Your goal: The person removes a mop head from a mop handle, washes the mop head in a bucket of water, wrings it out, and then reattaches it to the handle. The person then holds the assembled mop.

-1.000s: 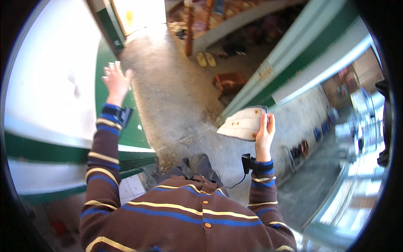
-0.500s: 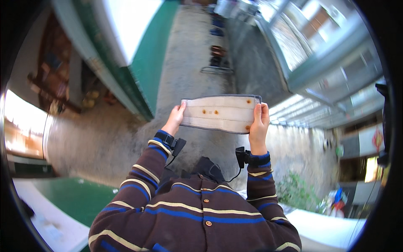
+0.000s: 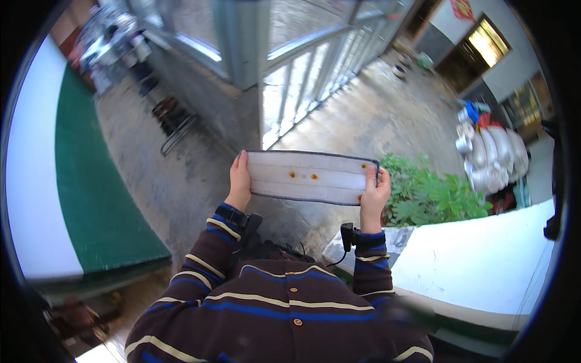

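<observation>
- Pale pad with dark edging and stitched lines along its length: held up in front of the person's chest, above the floor, between the two hands, its long side running left to right and its right end slightly lower in view.
- Two rusty brown spots lie near the middle of its visible face, with a small greyish mark between them; more brown spots show at its right end.
- Left hand: grip clamped on the left end of the pad, with the thumb on the visible face near the upper corner.
- Right hand: grip clamped on the right end, thumb laid on the visible face and fingers at the edge.
- Each wrist carries a black strap with a small dark device; the striped brown sweater fills the near part of the view.
- Just right of the right hand, in view, stand leafy green plants, behind a low white wall.
- Farther right, bulging pale sacks are piled together.
- Far ahead, a pale metal railing borders the concrete floor.
- Left: a green and white wall, with a low metal rack farther off.
</observation>
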Tool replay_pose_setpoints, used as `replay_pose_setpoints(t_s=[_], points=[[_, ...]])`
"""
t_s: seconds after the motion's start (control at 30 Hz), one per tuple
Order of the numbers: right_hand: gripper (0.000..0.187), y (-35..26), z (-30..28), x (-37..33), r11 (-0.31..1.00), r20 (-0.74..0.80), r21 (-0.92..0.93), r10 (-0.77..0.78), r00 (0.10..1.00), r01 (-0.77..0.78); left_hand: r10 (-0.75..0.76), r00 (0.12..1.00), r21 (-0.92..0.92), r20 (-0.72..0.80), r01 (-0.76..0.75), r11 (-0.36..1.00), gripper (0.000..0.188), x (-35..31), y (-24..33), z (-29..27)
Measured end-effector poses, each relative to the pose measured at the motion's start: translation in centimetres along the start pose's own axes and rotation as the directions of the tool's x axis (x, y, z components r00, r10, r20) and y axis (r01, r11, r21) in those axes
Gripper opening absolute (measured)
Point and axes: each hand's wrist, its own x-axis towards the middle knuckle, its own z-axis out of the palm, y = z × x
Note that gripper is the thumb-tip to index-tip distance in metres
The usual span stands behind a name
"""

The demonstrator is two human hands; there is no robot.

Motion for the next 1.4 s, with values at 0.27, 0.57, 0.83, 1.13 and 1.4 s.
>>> replay_pose_setpoints(t_s=[0.27,0.57,0.83,1.13,1.4], points=[[0.022,4.6,-4.7,12.6,1.0,-0.332,-0.002,-0.016,0.943,0.017,-0.05,0.959,0.076,0.278,0.03,0.997,0.037,11.5,-5.6,20.3],[0.023,1.8,-1.4,33.3,0.996,-0.459,0.092,0.046,0.887,-0.004,-0.124,0.871,0.201,0.475,0.03,0.979,0.038,27.0,-5.0,43.4],[0.026,6.4,-2.3,54.8,0.999,-0.535,0.029,0.041,0.844,-0.03,-0.293,0.779,0.509,0.553,-0.038,0.86,0.044,38.8,-14.6,64.1],[0.027,14.0,-10.1,80.9,0.995,-0.342,-0.017,0.087,0.936,-0.098,-0.318,0.003,0.234,0.948,-0.684,0.691,0.075,38.7,-19.3,91.2],[0.039,19.7,-17.1,101.8,0.969,-0.372,0.245,0.118,0.921,-0.025,-0.15,-0.134,0.036,0.98,-0.619,0.785,0.057,35.0,-19.9,116.7]])
